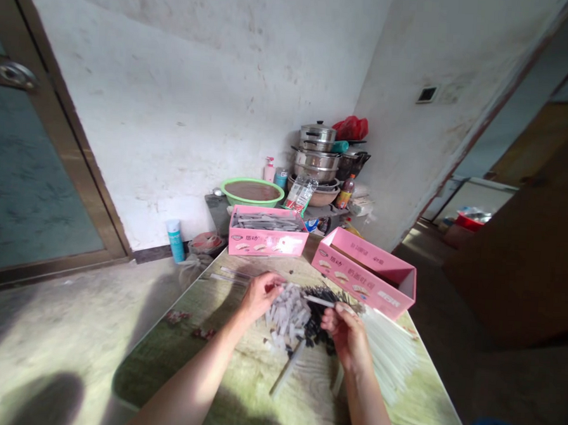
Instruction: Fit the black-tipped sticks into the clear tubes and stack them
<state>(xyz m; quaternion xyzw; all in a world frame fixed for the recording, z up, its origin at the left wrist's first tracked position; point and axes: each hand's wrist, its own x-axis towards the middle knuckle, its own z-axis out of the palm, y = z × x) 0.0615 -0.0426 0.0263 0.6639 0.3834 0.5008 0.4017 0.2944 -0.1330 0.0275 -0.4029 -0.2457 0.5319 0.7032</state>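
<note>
My right hand [347, 330] pinches a thin whitish tube [320, 300] that points left over the piles. My left hand [261, 295] is closed, thumb and fingertips together; what they hold, if anything, is too small to make out. Beside it lies a heap of short translucent pieces [288, 314]. A pile of small black pieces [315, 322] touches that heap on its right. One loose pale tube [288, 368] rests on the table in front of them. Many long white tubes [386, 351] lie fanned out to the right of my right hand.
At the table's [172, 352] far edge stands a pink box [268, 243] filled with greyish sticks. A second pink box [364, 274] sits to its right. Behind are a green basin [251, 192], stacked steel pots [315, 154] and bottles. A blue spray can [175, 240] stands on the floor.
</note>
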